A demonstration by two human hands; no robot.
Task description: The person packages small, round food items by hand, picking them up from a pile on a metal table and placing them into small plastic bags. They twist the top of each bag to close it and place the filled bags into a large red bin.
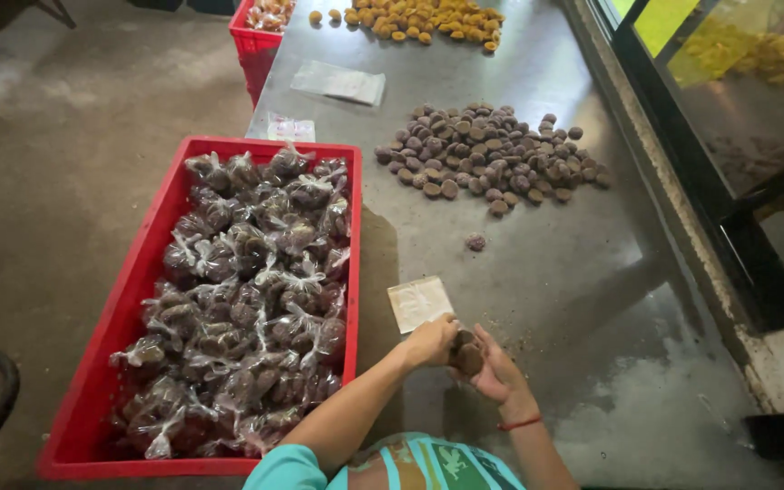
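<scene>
Both hands meet low over the counter [537,272]: my left hand [430,342] and right hand [498,372] have their fingers curled snug round a few brown sweets [465,354], stacked so they stay together. Flat clear bags [418,302] lie just beside, the red crate [138,299] of tied packs at my left.

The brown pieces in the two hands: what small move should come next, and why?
Probably slip them into a clear bag. Both hands, left hand and right hand, hold a few brown pieces together. A flat stack of clear bags lies just beside the left hand, and the red crate is full of tied bags of the same pieces.
</scene>
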